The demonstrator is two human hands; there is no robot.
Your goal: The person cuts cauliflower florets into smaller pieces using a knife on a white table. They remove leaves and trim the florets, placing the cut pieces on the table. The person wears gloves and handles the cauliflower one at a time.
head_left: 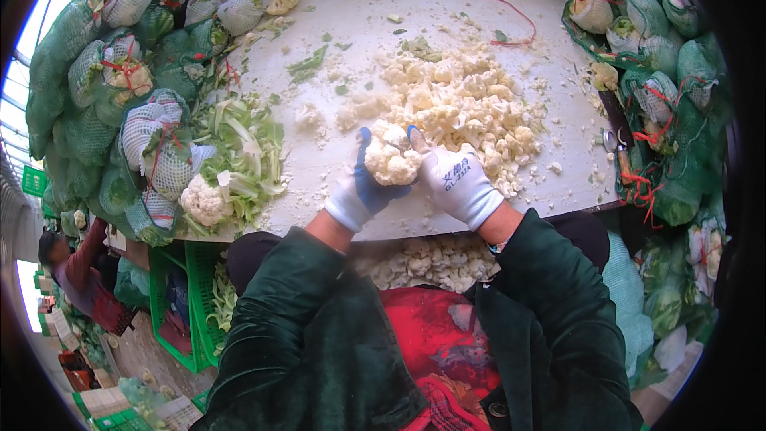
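A piece of cauliflower head is gripped in my left hand, which wears a white knit glove with blue-coated fingers. My right hand, in a matching glove, is against the right side of that piece. Its thumb points up and its other fingers are curled out of sight. A small grey edge shows by the right thumb, too little to tell what it is. Just beyond both hands a broad heap of cut cauliflower florets covers part of the white tabletop.
Trimmed leaves and a whole cauliflower lie at left. Netted cauliflowers are stacked on both sides. A metal tool with a wooden handle lies at the right edge. More florets sit below the table's front edge. Another person is at lower left.
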